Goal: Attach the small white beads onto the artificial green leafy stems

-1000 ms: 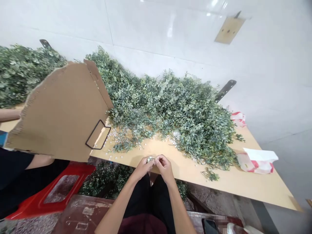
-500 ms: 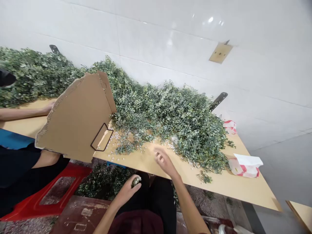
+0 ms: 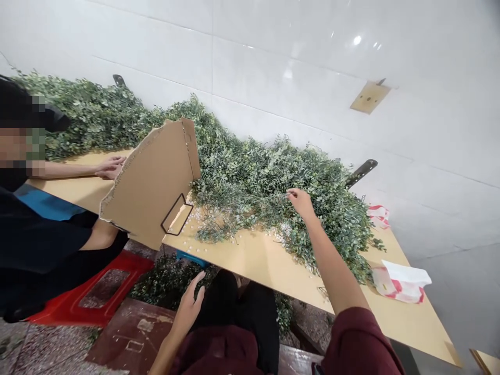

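Now | right hand (image 3: pixel 302 203) grip: pinching sprig (image 3: pixel 271 198) | long axis crosswise, pointing leftward | left hand (image 3: pixel 189 304) (spread)

Top (image 3: pixel 224 350) = plain dk maroon, creased, at 6 o'clock. R sleeve (image 3: pixel 363 338), approx. 5 o'clock: same colour, short, loose. Bottoms (image 3: pixel 258 317): plain blk, approx. 6 o'clock. L hand (image 3: pixel 190 307), 7 o'clock, bare; R hand (image 3: pixel 302 203) bare too.

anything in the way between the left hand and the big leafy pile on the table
Yes: the near edge of the table lies between the left hand and the leafy pile, with loose sprigs lying in front of it. The cardboard sheet stands left of that path, not across it.
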Tool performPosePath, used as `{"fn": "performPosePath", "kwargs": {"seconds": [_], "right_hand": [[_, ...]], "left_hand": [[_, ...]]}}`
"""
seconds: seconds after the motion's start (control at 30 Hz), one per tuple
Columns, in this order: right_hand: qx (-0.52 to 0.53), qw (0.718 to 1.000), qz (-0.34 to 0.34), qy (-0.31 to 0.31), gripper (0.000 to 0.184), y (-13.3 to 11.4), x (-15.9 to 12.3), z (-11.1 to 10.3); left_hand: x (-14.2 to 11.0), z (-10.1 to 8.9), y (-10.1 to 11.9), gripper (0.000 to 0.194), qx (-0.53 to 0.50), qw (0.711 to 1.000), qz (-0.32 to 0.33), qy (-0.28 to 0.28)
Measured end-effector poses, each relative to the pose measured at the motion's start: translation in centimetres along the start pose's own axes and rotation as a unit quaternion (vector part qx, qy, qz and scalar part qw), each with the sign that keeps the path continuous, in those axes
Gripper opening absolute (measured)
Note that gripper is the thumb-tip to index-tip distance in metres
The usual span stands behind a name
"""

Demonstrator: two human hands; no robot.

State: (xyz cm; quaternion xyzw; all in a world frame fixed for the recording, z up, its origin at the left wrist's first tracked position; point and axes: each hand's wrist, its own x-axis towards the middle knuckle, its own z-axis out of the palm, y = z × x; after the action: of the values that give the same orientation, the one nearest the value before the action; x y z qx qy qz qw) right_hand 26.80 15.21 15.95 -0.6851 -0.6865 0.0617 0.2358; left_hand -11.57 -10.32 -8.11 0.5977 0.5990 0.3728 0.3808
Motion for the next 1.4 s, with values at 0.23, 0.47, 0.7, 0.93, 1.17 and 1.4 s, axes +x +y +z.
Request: {"fn": "performPosePath", "kwargs": {"seconds": [0.23, 0.47, 0.7, 0.93, 1.17, 1.4], "right_hand": [[0.314, 0.939, 0.08, 0.116, 0.021, -0.1, 1.1, -7.7], [0.257, 0.965, 0.016, -0.042, 0.027, -3.9, -0.5, -8.7], [0.028, 0.974, -0.182, -0.134, 0.013, -9.7, -3.3, -7.4], [-0.157, 0.96, -0.153, -0.173, 0.021, -8.4, -5.6, -6.7], [-0.178, 0.963, -0.126, -0.157, 0.033, -6.5, -7.9, -4.4], [0.051, 0.994, -0.015, -0.095, 0.042, -2.7, -14.0, -6.9]], "left_hand": [[0.2, -0.1, 1.9, 0.037, 0.018, 0.997, 0.067, 0.018], [6.4, 4.3, 12.9, 0.043, 0.083, 0.914, 0.392, 0.063], [19.2, 7.6, 23.9, 0.062, 0.163, 0.898, 0.374, 0.164], [26.0, 6.1, 21.6, 0.022, 0.28, 0.885, 0.371, 0.017], [28.3, 5.1, 21.4, 0.022, 0.307, 0.863, 0.399, -0.031], [30.2, 2.5, 20.9, 0.023, 0.319, 0.882, 0.347, -0.021]]}}
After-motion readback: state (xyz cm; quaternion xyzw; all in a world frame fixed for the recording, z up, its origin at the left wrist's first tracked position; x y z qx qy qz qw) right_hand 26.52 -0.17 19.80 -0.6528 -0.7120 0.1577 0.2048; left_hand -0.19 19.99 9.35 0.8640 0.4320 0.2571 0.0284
